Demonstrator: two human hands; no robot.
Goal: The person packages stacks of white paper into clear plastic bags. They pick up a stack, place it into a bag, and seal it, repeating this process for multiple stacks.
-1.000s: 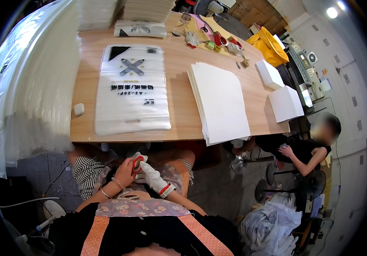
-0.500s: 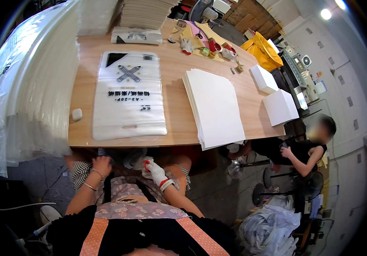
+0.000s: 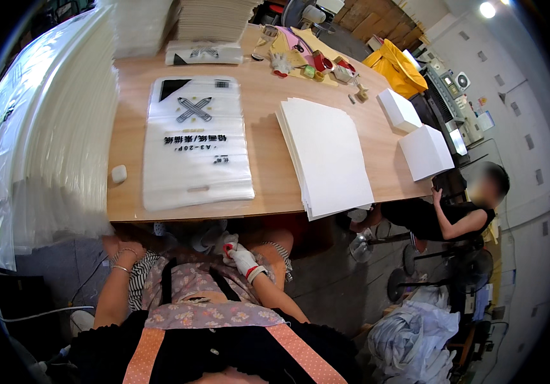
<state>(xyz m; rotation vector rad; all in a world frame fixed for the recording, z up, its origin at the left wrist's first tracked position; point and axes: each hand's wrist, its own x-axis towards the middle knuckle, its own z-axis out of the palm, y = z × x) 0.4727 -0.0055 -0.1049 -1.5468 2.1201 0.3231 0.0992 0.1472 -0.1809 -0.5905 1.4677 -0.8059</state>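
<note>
My left hand (image 3: pixel 129 251) is bare, with a bracelet on the wrist. It lies over my left knee below the table edge, its fingers out and holding nothing I can see. My right hand (image 3: pixel 244 261) wears a white glove with red trim and rests over my lap. Its fingers are curled together; what they hold, if anything, is hidden. On the table nearest my hands lies a flat stack of printed clear plastic bags (image 3: pixel 198 169). To its right, a slightly fanned stack of white paper sheets (image 3: pixel 329 160) overhangs the front edge.
Tall piles of plastic bags (image 3: pixel 63 141) stand at the left. A small white case (image 3: pixel 119 173) sits near the bags. White paper blocks (image 3: pixel 426 152) line the table's right side. Tape rolls and a glove (image 3: pixel 280 64) lie at the back. A seated person (image 3: pixel 457 214) is at the right.
My left hand has moved left onto the knee. My right hand has shifted slightly right and down. The seated person's arm has risen toward the table corner.
</note>
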